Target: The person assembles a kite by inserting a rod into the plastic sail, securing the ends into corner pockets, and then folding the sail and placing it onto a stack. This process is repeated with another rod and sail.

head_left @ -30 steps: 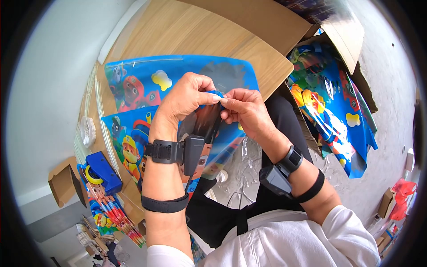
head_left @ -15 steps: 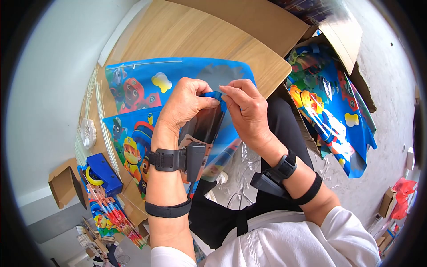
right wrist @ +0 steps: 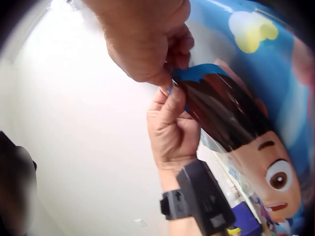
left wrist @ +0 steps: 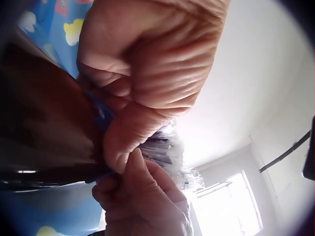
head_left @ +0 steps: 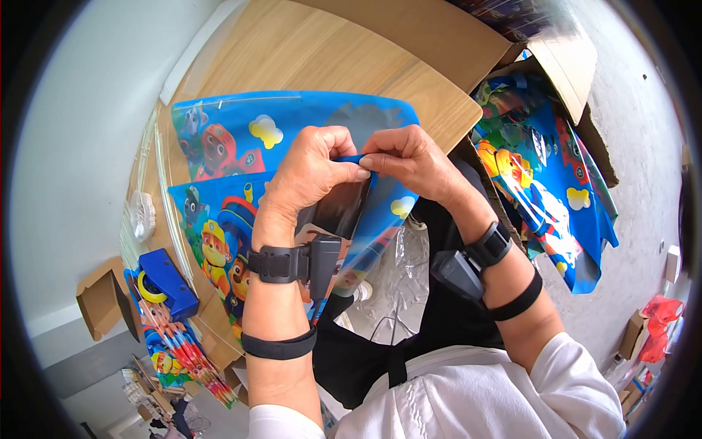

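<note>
A glossy plastic sheet point(head_left: 384, 230), blue with printed cartoon figures, hangs from both hands at the table's near edge. My left hand point(head_left: 311, 164) pinches its top edge between thumb and curled fingers. Right beside it, my right hand point(head_left: 409, 161) pinches the same edge, the thumb tips nearly meeting. In the right wrist view, a printed face with dark brown hair point(right wrist: 231, 110) spreads below the pinched blue edge. The left wrist view shows the left thumb point(left wrist: 125, 142) pressing on the edge, with the right fingers close under it.
More printed film point(head_left: 292, 106) lies on the wooden table point(head_left: 322, 55). A blue tape dispenser point(head_left: 172, 289) and thin pale rods point(head_left: 172, 197) are at the left edge. A cardboard box point(head_left: 578, 80) at right holds crumpled printed sheets point(head_left: 537, 183). Clear plastic point(head_left: 402, 271) lies below.
Half a second ago the right hand stood more upright at the edge, its fingers raised. It has since tilted over and lowered, thumb on the edge. The left hand has kept its pinch.
</note>
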Demonstrator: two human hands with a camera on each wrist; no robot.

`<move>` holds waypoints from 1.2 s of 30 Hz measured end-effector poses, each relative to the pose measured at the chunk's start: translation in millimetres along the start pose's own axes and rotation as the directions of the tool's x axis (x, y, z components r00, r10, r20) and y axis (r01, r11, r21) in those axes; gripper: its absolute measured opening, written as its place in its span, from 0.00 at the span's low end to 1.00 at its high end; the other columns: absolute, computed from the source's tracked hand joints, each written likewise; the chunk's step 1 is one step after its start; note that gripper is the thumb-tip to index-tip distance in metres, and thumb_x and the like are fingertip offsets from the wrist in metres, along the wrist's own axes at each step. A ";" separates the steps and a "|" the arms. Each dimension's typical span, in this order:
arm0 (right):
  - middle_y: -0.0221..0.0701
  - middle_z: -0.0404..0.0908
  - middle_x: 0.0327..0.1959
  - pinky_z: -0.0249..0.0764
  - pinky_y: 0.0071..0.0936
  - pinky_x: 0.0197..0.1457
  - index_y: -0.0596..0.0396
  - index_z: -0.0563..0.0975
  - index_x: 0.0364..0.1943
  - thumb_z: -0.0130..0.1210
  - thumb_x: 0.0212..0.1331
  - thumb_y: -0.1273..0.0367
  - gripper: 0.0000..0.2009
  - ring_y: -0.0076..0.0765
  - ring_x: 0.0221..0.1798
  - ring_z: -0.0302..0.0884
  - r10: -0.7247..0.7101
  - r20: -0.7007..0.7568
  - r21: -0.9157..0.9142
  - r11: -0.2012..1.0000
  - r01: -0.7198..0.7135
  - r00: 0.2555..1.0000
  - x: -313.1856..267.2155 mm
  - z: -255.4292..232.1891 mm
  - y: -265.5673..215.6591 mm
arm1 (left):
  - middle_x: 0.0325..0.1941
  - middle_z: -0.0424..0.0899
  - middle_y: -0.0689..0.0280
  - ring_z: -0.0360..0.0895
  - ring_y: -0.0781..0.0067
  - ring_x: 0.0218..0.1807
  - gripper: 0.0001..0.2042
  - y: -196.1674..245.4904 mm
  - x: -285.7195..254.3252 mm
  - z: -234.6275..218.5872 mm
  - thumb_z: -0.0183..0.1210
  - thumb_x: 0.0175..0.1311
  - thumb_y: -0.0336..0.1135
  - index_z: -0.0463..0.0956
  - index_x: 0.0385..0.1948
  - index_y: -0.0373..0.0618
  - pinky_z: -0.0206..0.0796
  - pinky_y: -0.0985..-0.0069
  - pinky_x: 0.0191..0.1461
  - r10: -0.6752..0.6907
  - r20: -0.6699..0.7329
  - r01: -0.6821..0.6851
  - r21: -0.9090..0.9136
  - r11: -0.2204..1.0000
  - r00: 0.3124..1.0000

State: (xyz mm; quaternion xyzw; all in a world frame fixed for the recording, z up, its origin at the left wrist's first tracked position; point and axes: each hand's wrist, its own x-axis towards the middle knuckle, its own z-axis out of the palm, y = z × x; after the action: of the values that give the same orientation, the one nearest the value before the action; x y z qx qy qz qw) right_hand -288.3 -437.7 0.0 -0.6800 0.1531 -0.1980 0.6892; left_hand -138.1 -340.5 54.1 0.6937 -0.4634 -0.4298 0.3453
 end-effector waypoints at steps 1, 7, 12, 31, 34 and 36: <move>0.32 0.72 0.16 0.66 0.26 0.27 0.64 0.76 0.24 0.58 0.52 0.71 0.08 0.21 0.23 0.67 0.017 0.009 -0.046 0.999 -0.016 1.000 0.0 -0.7 -3.5 | 0.19 0.76 0.69 0.71 0.83 0.25 0.09 -1.6 0.0 1.4 0.67 0.43 0.23 0.73 0.21 0.37 0.66 0.80 0.29 0.018 -0.012 -0.018 0.026 1.000 1.000; 0.23 0.69 0.16 0.60 0.22 0.24 0.61 0.75 0.21 0.57 0.54 0.71 0.09 0.19 0.21 0.62 0.108 -0.208 0.083 0.992 -0.093 0.972 0.2 6.4 7.8 | 0.55 0.72 0.50 0.67 0.52 0.59 0.30 0.5 -40.5 10.6 0.69 0.40 0.33 0.70 0.51 0.39 0.60 0.63 0.61 0.400 -0.263 -0.151 0.641 0.753 0.878; 0.20 0.70 0.18 0.57 0.13 0.23 0.56 0.78 0.24 0.55 0.60 0.69 0.09 0.13 0.20 0.61 0.147 -0.235 0.399 0.916 -0.042 0.961 1.6 -5.8 5.2 | 0.66 0.62 0.50 0.58 0.50 0.68 0.34 -18.8 -152.4 1.0 0.64 0.45 0.32 0.64 0.60 0.43 0.53 0.63 0.68 -0.050 -0.302 0.240 0.636 0.733 0.952; 0.29 0.77 0.25 0.72 0.18 0.21 0.64 0.77 0.37 0.55 0.55 0.75 0.08 0.19 0.24 0.72 0.095 -0.219 -0.023 0.994 -0.102 0.971 -17.6 93.5 22.4 | 0.35 0.76 0.55 0.79 0.60 0.34 0.05 -89.9 -414.1 -268.4 0.52 0.58 0.19 0.69 0.35 0.31 0.77 0.58 0.37 -0.091 -0.932 -0.397 0.061 0.916 -0.351; 0.27 0.75 0.23 0.67 0.16 0.19 0.63 0.76 0.34 0.54 0.54 0.76 0.05 0.17 0.21 0.69 0.075 -0.220 -0.027 0.996 -0.083 0.973 -13.8 89.0 28.0 | 0.35 0.77 0.55 0.79 0.60 0.35 0.06 -72.5 -475.3 -276.6 0.52 0.56 0.19 0.71 0.36 0.30 0.75 0.61 0.36 0.054 -0.793 -0.158 0.188 0.969 -0.607; 0.25 0.74 0.21 0.63 0.14 0.20 0.63 0.77 0.33 0.53 0.53 0.77 0.05 0.15 0.20 0.67 0.061 -0.223 -0.058 0.995 -0.076 0.973 -10.5 86.3 35.6 | 0.36 0.79 0.56 0.79 0.60 0.37 0.10 -73.9 -516.9 -280.0 0.52 0.53 0.18 0.72 0.37 0.30 0.72 0.64 0.39 0.496 -0.665 0.507 0.200 0.838 -0.558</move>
State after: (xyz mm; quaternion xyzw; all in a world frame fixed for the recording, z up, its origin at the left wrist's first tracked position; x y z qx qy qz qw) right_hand -253.8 -357.2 -33.7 -0.6706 0.2587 -0.2432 0.6513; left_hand 40.1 192.4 241.9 0.7404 0.0141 0.5807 0.3382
